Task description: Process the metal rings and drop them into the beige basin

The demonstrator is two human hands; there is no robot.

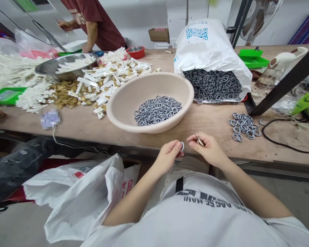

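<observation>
Left hand (168, 157) with fingers pinching a metal ring (182, 146), held edge-on at the fingertips; right hand (208, 149) pinching a slender metal strip (199, 140), long axis slanting from upper left to lower right, just beside the ring without touching. Behind both hands, a plywood workbench (208, 120) bearing a beige plastic basin (144, 80) of rings, loose rings (243, 126), and a white sack (211, 44) spilling rings; concrete floor (298, 195) below.

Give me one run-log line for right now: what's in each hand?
left hand: pinching metal ring | right hand: pinching small flat strip | ahead: loose metal rings in beige plastic basin
</observation>
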